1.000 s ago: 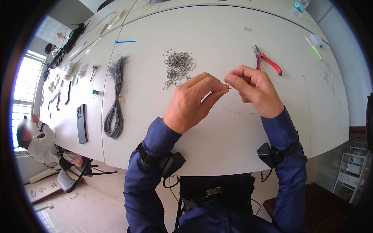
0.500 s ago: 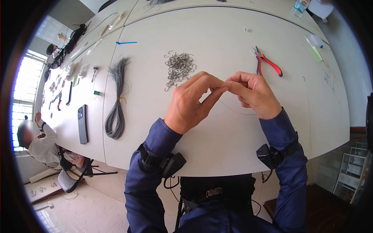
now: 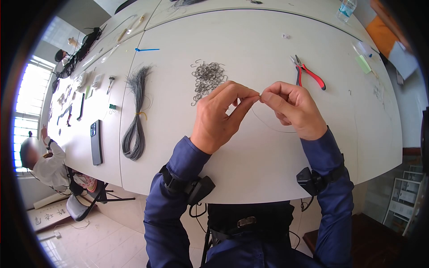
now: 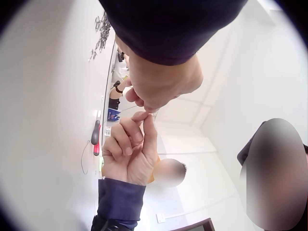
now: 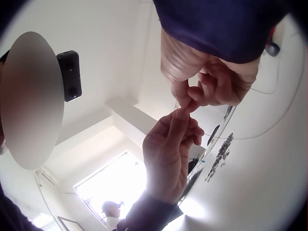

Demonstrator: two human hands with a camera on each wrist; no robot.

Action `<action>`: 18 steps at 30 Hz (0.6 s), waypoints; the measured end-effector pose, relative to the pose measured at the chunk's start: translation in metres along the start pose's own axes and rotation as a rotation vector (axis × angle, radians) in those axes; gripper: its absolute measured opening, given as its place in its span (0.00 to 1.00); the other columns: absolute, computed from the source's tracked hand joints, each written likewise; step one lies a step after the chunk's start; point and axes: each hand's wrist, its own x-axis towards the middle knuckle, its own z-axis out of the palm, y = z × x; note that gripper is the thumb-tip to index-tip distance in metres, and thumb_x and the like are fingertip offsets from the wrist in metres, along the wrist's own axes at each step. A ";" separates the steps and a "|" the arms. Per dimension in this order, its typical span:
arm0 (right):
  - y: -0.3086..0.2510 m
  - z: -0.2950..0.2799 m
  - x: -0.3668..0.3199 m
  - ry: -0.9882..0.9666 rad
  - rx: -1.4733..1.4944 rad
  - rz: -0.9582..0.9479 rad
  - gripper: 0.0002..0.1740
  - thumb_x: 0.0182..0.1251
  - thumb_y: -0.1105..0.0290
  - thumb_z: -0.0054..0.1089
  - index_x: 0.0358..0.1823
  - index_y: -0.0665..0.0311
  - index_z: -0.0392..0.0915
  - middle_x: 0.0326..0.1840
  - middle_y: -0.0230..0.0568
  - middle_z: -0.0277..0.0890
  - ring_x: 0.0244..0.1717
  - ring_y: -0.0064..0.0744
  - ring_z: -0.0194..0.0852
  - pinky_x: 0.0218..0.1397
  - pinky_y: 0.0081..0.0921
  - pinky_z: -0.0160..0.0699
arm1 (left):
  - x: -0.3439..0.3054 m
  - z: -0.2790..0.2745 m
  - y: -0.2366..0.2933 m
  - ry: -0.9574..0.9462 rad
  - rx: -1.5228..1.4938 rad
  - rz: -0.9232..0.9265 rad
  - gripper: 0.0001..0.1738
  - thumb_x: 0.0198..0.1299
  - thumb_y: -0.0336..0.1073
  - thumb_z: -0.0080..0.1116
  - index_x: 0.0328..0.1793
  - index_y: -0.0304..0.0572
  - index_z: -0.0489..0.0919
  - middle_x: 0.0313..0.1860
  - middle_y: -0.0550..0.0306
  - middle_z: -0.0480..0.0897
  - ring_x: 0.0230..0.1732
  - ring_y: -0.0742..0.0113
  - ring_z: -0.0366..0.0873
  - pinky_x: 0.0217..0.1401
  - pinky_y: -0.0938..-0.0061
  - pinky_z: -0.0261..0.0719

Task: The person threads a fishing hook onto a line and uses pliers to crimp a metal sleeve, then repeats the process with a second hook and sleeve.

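Both hands meet fingertip to fingertip above the white table (image 3: pixel 250 178). The left hand (image 3: pixel 222 115) pinches a tiny piece between thumb and index finger; its shape is hidden by the fingers. At the same spot the right hand (image 3: pixel 296 108) pinches with thumb and index, its other fingers curled. A thin wire (image 3: pixel 273 129) curves below the fingertips towards the right palm; the right wrist view shows this wire (image 5: pixel 269 133) as a long loop. Beyond the left hand lies a pile of small bent metal hooks (image 3: pixel 208 77).
Red-and-black pliers (image 3: pixel 308 73) lie beyond the right hand. To the left are a tied bundle of grey wires (image 3: pixel 134 134), a phone (image 3: pixel 96 143) and a blue tie (image 3: pixel 147 49). A bottle (image 3: pixel 346 10) stands at the far right; a person (image 3: pixel 44 163) sits at left.
The right fingertips came in from slightly apart to meet the left ones, and the short wire end seen between them is now covered. Someone in orange has appeared at the far right.
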 end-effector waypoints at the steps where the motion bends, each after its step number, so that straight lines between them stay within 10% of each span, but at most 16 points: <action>1: -0.001 0.000 0.000 0.002 0.014 -0.007 0.14 0.74 0.61 0.64 0.44 0.66 0.83 0.22 0.17 0.66 0.20 0.07 0.51 0.21 0.14 0.47 | 0.000 0.000 0.000 0.000 -0.003 -0.002 0.04 0.60 0.23 0.70 0.40 0.37 0.85 0.32 0.58 0.86 0.31 0.71 0.79 0.37 0.77 0.78; 10: -0.004 -0.002 -0.002 0.009 -0.055 -0.064 0.13 0.75 0.63 0.62 0.47 0.68 0.83 0.34 0.24 0.78 0.35 0.09 0.68 0.40 0.12 0.67 | 0.000 0.001 -0.005 -0.004 0.000 0.012 0.06 0.60 0.24 0.70 0.41 0.40 0.84 0.34 0.59 0.85 0.30 0.67 0.79 0.33 0.75 0.78; 18: -0.001 0.005 0.000 0.097 -0.062 -0.067 0.12 0.76 0.66 0.61 0.48 0.68 0.83 0.30 0.22 0.76 0.31 0.09 0.64 0.36 0.12 0.64 | -0.003 0.000 -0.004 -0.031 -0.087 -0.147 0.03 0.64 0.22 0.66 0.43 0.32 0.83 0.37 0.56 0.87 0.36 0.73 0.82 0.43 0.78 0.81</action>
